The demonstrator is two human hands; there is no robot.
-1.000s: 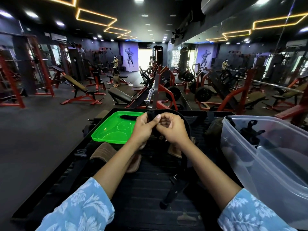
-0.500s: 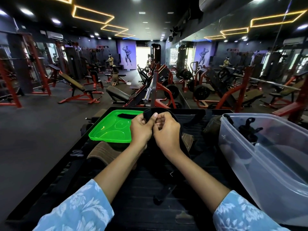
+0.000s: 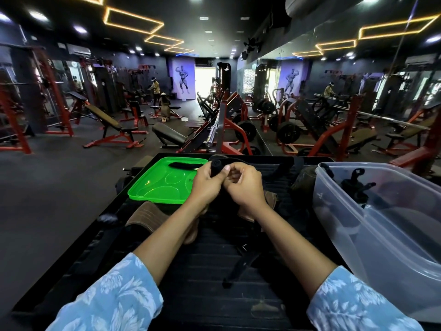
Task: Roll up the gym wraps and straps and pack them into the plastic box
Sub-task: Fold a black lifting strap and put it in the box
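My left hand (image 3: 207, 185) and my right hand (image 3: 245, 187) meet above the black ribbed platform (image 3: 191, 283). Between their fingertips sits the small rolled end of a black wrap (image 3: 216, 167). Its loose tail (image 3: 241, 266) hangs down between my forearms and lies on the platform. The clear plastic box (image 3: 372, 237) stands at the right, with black straps (image 3: 355, 185) inside at its far end. The box's green lid (image 3: 164, 182) lies upside down to the left, and a dark strap (image 3: 185, 165) rests on its far edge.
A brown ribbed wrap (image 3: 145, 215) lies under my left forearm, and another brown piece (image 3: 272, 199) shows behind my right wrist. An olive item (image 3: 304, 181) sits left of the box. Red benches, racks and a barbell (image 3: 212, 131) fill the gym floor beyond, with two people far off.
Both hands stayed together at the wrap's rolled end and turned it slightly. The hanging tail shifted a little on the platform. The view dipped somewhat.
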